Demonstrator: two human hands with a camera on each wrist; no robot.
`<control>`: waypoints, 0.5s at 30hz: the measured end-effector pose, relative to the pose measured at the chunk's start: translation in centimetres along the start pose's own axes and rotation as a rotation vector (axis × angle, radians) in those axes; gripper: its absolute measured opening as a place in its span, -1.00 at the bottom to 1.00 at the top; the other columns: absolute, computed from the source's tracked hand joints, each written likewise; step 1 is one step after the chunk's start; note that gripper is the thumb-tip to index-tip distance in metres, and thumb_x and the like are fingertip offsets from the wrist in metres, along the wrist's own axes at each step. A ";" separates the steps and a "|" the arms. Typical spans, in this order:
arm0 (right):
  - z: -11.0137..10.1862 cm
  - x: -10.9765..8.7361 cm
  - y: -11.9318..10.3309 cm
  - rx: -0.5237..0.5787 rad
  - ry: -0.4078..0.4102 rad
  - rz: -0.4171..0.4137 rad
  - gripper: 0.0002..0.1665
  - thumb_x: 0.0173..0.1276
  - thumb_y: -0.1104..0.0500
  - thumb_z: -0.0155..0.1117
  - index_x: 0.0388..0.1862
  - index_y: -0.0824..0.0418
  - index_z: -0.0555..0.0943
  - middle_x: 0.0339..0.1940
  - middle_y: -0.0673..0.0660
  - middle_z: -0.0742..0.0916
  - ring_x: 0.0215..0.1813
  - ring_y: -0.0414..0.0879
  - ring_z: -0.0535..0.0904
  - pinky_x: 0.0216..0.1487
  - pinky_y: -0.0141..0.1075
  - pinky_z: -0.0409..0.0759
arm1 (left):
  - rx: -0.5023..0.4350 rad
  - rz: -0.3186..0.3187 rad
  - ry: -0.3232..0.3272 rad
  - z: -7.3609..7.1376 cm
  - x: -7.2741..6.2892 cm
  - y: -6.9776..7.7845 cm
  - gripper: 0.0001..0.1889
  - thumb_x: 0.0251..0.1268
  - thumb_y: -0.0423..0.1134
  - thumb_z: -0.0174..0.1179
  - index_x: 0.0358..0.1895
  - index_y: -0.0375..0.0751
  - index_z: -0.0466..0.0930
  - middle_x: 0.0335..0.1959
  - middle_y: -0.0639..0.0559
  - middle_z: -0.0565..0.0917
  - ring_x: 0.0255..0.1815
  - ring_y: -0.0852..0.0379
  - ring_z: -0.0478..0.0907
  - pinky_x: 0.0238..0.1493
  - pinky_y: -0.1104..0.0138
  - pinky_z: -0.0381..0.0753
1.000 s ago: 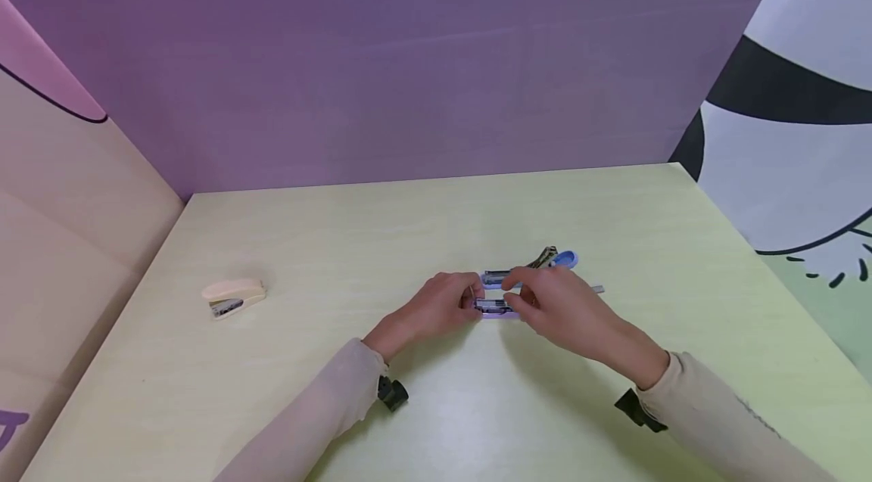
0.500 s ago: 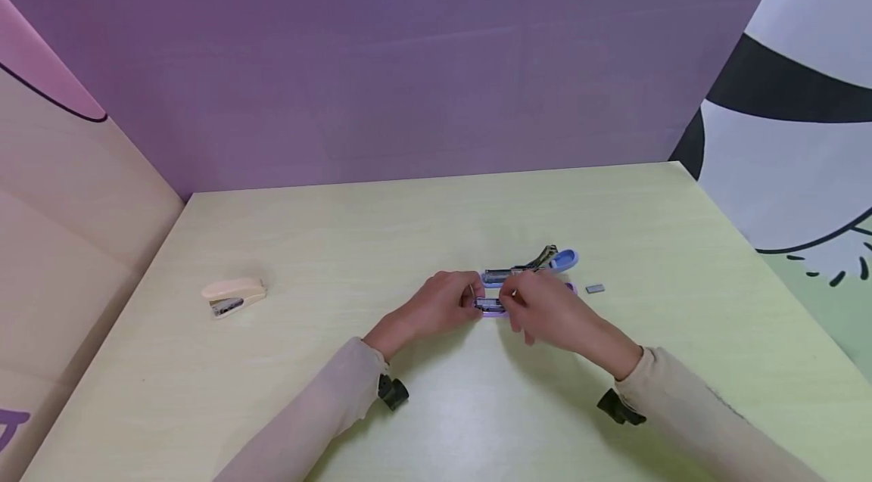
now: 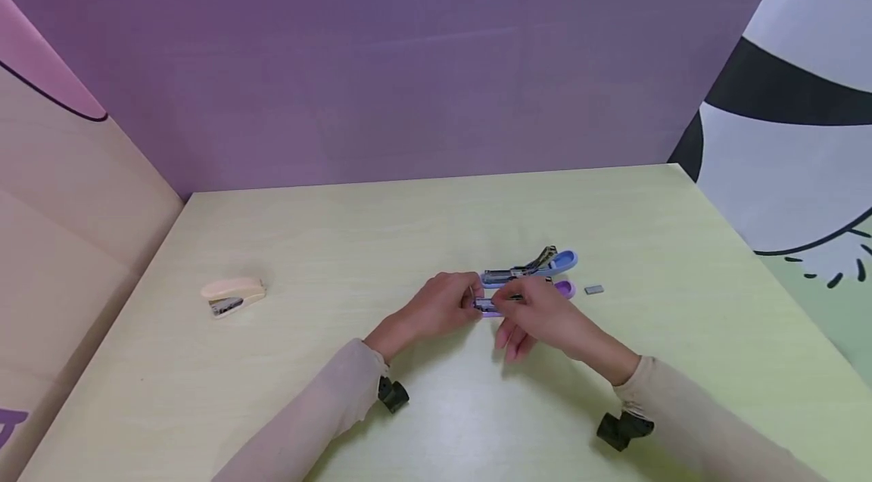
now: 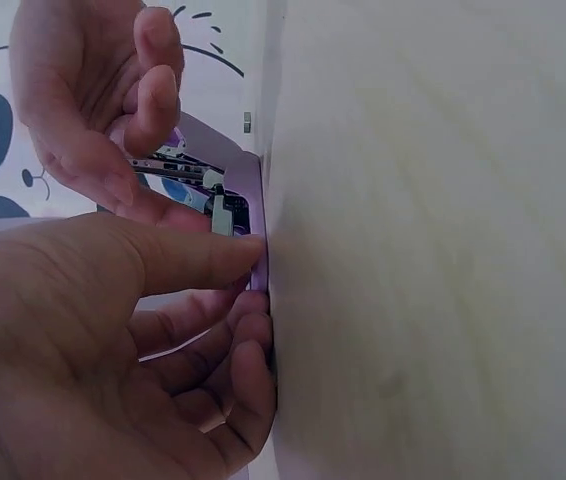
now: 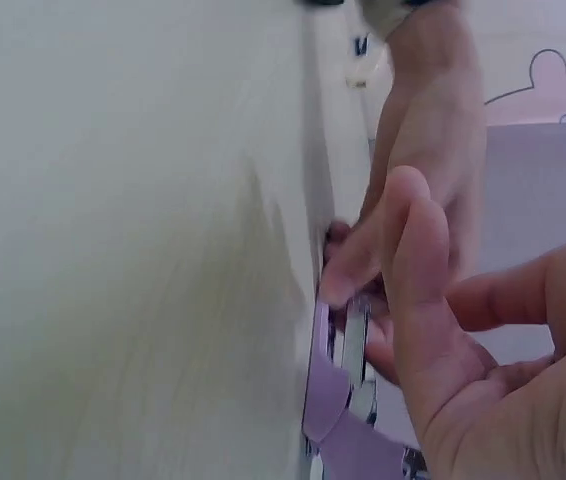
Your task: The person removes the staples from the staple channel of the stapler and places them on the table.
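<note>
A purple stapler (image 3: 492, 314) lies opened out on the table, its metal staple channel exposed. My left hand (image 3: 446, 304) grips the stapler's left end between thumb and fingers, low against the tabletop. Over the channel is my right hand (image 3: 538, 313), with fingertips at the metal part and the other fingers loosely extended. In the left wrist view a pale strip (image 4: 223, 215) stands in the channel beside the right fingertip. Whether the right fingers hold anything is hidden. Just behind is a blue stapler (image 3: 563, 262), also opened. A small grey strip of staples (image 3: 594, 289) lies to the right.
A cream stapler (image 3: 234, 297) stands on the left part of the pale wooden table (image 3: 354, 232). A purple wall (image 3: 436, 58) rises behind the table, with printed side panels left and right. Both wrists carry small black cameras.
My right hand has moved left and down along the purple stapler, its lower fingers spreading. The staple strip and the purple handle at right are now uncovered. My left hand has stayed put.
</note>
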State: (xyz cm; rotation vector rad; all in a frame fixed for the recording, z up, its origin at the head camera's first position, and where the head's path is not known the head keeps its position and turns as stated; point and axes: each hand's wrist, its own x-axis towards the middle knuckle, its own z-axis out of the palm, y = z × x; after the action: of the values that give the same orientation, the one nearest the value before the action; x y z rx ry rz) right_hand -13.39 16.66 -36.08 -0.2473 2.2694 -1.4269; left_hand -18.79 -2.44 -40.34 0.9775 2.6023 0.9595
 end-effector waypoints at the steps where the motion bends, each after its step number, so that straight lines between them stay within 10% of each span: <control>1: 0.0 -0.1 -0.1 0.054 -0.014 0.018 -0.59 0.58 0.27 -0.07 0.18 0.61 0.38 -0.53 0.31 0.74 -0.56 0.09 0.71 -0.44 -0.07 0.70 | 0.003 0.000 0.001 0.0 0.0 0.0 -0.86 0.24 -0.35 0.35 -0.22 -0.18 0.56 -0.56 0.14 0.50 -0.51 0.28 0.39 -0.39 0.44 0.37; 15: -0.3 -0.3 -0.2 0.313 -0.063 0.129 -0.52 0.57 0.24 -0.07 0.24 0.64 0.28 -0.42 0.28 0.76 -0.40 0.03 0.76 -0.25 -0.09 0.72 | 0.025 -0.016 0.011 0.1 -0.2 0.2 -0.83 0.23 -0.31 0.37 -0.24 -0.17 0.54 -0.56 0.16 0.50 -0.51 0.28 0.41 -0.39 0.44 0.38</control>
State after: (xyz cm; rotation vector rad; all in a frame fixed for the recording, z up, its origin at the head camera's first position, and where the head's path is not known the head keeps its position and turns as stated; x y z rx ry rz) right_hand -13.28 16.96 -35.69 -0.0454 1.9401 -1.6523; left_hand -18.46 -2.43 -40.25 0.9584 2.6335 0.9326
